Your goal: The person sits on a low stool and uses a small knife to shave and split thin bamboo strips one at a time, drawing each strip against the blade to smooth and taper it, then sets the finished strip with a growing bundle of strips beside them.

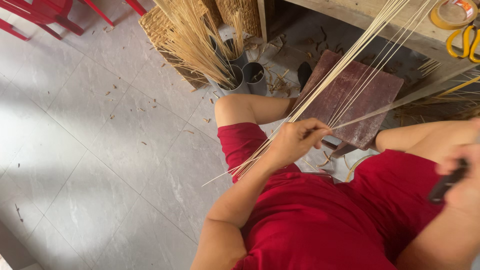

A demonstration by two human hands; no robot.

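My left hand (296, 140) is closed around a bundle of long thin pale bamboo sticks (350, 60) that run from below my wrist up to the top right. My right hand (462, 172) sits at the right edge, blurred, gripping a dark handle (445, 186), probably a knife. One thin strip (400, 102) stretches from my left hand's fingers toward the right. I wear red clothes, and my knees frame a dark wooden stool (350, 95).
Grey pipe tubes (240, 75) on the tiled floor hold more sticks. Woven baskets (160, 27) stand behind them. A wooden bench (375, 17) at the top right carries a tape roll (452, 12) and yellow-handled scissors (462, 42). Red chair legs (45, 15) show at top left.
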